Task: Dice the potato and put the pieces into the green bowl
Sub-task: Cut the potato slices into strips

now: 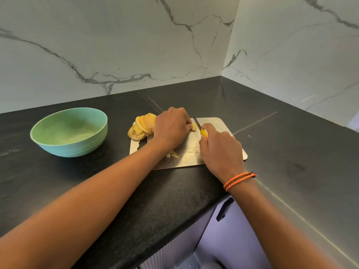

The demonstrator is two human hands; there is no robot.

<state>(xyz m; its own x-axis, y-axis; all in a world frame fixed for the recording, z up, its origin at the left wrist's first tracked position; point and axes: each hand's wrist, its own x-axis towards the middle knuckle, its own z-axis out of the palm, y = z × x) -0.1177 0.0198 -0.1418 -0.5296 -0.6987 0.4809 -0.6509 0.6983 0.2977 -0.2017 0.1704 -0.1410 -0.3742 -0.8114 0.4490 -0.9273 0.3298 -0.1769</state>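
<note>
The person stood at the corner of the dark worktop [81, 183] with a metal cutting board [217, 124] in front of them. Their left hand [172, 126] was curled down over the last bit of potato [193, 126], fingers bent round it to pin it to the board. Their right hand [219, 150] was closed round the yellow handle of a small knife [198, 124], whose dark blade stood just beside the left fingertips.

To my eye the step in hand was slicing that end piece. Doing it well would mean keeping the left fingertips tucked back behind the knuckles, letting the blade come straight down, and giving up on the stub once it got too small to hold safely. The board was smooth metal on a polished surface, so I would have watched for it sliding.

Counting: one knife, one board, one green bowl [70, 132] standing well apart to the left with no potato in it that I could see. A fan of round potato slices [142, 126] lay overlapped at the board's far left corner; I made it roughly eight, though the overlap and the hand hid some. A few thin cut sticks [173, 154] lay near the left wrist, too small to count. One orange cord bracelet [238, 179], wound twice, circled the right wrist.
</note>
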